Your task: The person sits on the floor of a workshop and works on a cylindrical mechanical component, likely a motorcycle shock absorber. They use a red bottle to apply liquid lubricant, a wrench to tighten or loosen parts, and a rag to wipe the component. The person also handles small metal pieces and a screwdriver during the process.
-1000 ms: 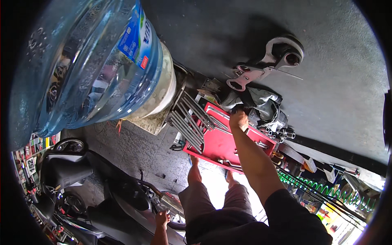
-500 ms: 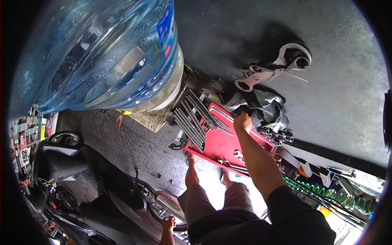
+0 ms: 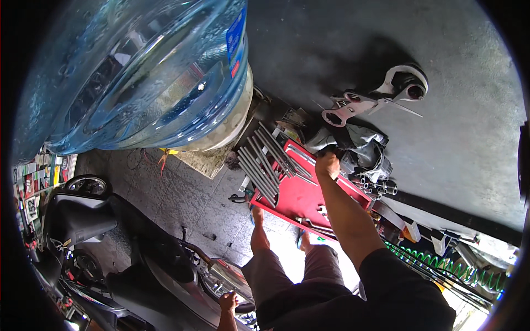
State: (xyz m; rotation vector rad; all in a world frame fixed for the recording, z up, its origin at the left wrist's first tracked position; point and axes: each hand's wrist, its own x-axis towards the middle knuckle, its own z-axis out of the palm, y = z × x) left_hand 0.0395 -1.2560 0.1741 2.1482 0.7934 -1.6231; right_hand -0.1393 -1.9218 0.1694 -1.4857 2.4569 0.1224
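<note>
My right hand (image 3: 328, 165) is stretched forward to the far edge of a red tool tray (image 3: 294, 196), its fingers curled closed beside a bundled grey cloth (image 3: 361, 146). A dark shape shows at the fingers, but I cannot make out what they hold. Long metal rod-like tools (image 3: 258, 170) lie across the tray's left end. An open-end wrench (image 3: 322, 209) rests near its front edge, close to other metal tools. Low by my left side, my left hand (image 3: 228, 300) is closed in front of a motorcycle (image 3: 160, 265); anything inside it is hidden.
A large blue water bottle (image 3: 165, 71) looms at upper left. Metal sockets (image 3: 378, 186) stand at the tray's right. A pale metal bracket-like part (image 3: 381, 99) is against the grey wall (image 3: 458, 138). A green coiled hose (image 3: 441, 267) runs at right; packed shelves (image 3: 41, 187) stand far left.
The view has shifted slightly, so the bottle and bracket-like part appear a little further right. Both hands stay nearly in place.
</note>
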